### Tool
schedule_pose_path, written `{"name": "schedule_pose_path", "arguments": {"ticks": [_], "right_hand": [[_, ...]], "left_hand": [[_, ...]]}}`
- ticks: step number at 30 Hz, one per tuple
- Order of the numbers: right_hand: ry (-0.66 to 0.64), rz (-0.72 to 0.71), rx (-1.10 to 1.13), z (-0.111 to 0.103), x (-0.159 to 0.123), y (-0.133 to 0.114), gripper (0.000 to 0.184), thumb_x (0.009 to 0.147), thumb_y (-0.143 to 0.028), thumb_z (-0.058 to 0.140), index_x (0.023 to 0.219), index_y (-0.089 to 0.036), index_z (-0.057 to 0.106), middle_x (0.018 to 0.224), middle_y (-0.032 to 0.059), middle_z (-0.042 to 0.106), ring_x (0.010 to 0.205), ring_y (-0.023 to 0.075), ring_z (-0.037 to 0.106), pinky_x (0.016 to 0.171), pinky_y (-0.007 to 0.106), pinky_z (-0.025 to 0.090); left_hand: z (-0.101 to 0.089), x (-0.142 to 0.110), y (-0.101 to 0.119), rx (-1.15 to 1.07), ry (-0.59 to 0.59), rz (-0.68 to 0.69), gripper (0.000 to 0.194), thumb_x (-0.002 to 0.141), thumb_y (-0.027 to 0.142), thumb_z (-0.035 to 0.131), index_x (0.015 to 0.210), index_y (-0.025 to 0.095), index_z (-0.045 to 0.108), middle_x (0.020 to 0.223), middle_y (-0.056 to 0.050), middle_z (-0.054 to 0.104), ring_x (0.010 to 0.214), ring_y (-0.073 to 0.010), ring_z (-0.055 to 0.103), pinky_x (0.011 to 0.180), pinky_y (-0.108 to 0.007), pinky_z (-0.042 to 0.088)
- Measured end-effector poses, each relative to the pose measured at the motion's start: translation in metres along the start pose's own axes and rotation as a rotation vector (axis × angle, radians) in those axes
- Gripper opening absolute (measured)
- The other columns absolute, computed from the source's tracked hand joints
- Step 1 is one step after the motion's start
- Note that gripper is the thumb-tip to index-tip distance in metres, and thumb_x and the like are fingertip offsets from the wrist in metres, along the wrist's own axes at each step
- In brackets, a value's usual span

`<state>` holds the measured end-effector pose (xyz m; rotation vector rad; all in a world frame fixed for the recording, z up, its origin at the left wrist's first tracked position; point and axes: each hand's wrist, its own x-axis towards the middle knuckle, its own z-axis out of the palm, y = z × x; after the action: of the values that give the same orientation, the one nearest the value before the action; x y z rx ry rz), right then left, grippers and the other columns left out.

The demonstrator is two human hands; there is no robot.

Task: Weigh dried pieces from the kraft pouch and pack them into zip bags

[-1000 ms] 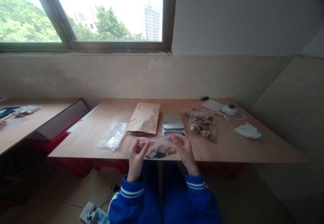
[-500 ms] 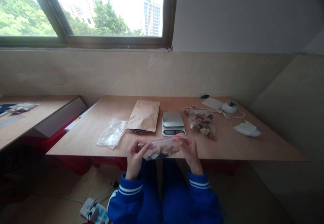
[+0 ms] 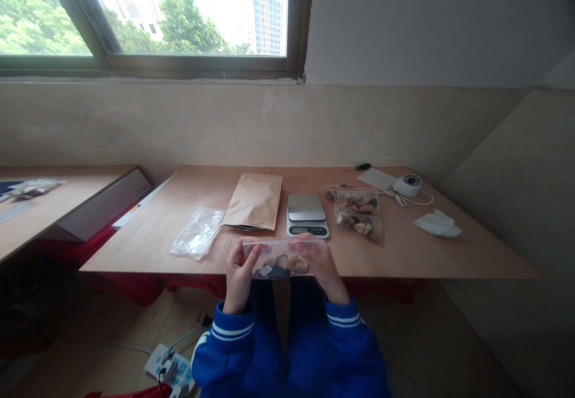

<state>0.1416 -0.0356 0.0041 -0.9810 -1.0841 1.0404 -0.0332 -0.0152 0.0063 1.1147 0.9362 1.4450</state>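
Note:
A clear zip-lock bag (image 3: 282,264) with brown, dried-looking pieces and a small white packet inside hangs at the table's front edge. My left hand (image 3: 239,269) pinches its upper left corner between thumb and fingers. Along the top strip, toward the right, my right hand (image 3: 320,264) is closed on the same bag. Just beyond the bag sits a digital kitchen scale (image 3: 307,207) with a bare metal plate. Two more filled zip-lock bags (image 3: 358,225) lie right of the scale, partly overlapping. To its left lies a brown kraft paper pouch (image 3: 256,201).
Flat clear plastic bags (image 3: 197,233) lie left of the pouch. Toward the right are a white dome camera (image 3: 407,185) with its cable, a crumpled white tissue (image 3: 437,224) and a green-handled screwdriver (image 3: 363,167). A power strip (image 3: 171,369) with cords rests on the floor.
My right hand has shifted left along the bag's top strip. The bag's top edge now looks straighter and more level. The view has tilted slightly downward.

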Motion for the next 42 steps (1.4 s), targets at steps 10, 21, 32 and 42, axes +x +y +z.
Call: {"name": "schedule_pose_path", "arguments": {"ticks": [10,21,32,42], "right_hand": [[0.007,0.024,0.002,-0.001,0.001,-0.003,0.024,0.077,-0.04,0.069,0.087,-0.019,0.068,0.08,0.0031,0.072,0.077,0.0186,0.068,0.071,0.029,0.054],[0.008,0.039,0.023,-0.001,0.001,-0.003,0.023,0.076,-0.041,0.07,0.081,-0.019,0.067,0.077,0.0022,0.072,0.073,0.0172,0.068,0.07,0.028,0.053],[0.069,-0.091,-0.105,0.004,0.0,-0.008,0.018,0.078,-0.039,0.068,0.077,-0.02,0.069,0.072,0.0015,0.068,0.072,0.0185,0.065,0.071,0.032,0.053],[0.1,-0.024,-0.047,-0.003,0.002,-0.004,0.02,0.075,-0.04,0.07,0.078,-0.02,0.067,0.073,0.0002,0.069,0.071,0.0163,0.066,0.067,0.026,0.053]], "left_hand": [[0.001,0.001,0.001,0.051,-0.014,-0.03,0.024,0.076,0.037,0.069,0.085,0.015,0.066,0.077,-0.004,0.072,0.076,-0.0194,0.068,0.073,-0.03,0.052],[0.002,0.0,0.006,-0.015,-0.045,-0.055,0.023,0.075,0.035,0.07,0.084,0.017,0.059,0.071,-0.002,0.072,0.068,-0.0191,0.07,0.067,-0.029,0.054],[0.003,-0.001,0.011,0.112,0.009,0.042,0.02,0.076,0.033,0.069,0.082,0.018,0.058,0.071,-0.002,0.071,0.071,-0.0202,0.07,0.068,-0.031,0.054],[0.001,0.001,0.005,0.087,-0.161,-0.01,0.026,0.076,0.034,0.068,0.096,0.017,0.064,0.088,-0.003,0.068,0.084,-0.0184,0.065,0.077,-0.029,0.052]]}}
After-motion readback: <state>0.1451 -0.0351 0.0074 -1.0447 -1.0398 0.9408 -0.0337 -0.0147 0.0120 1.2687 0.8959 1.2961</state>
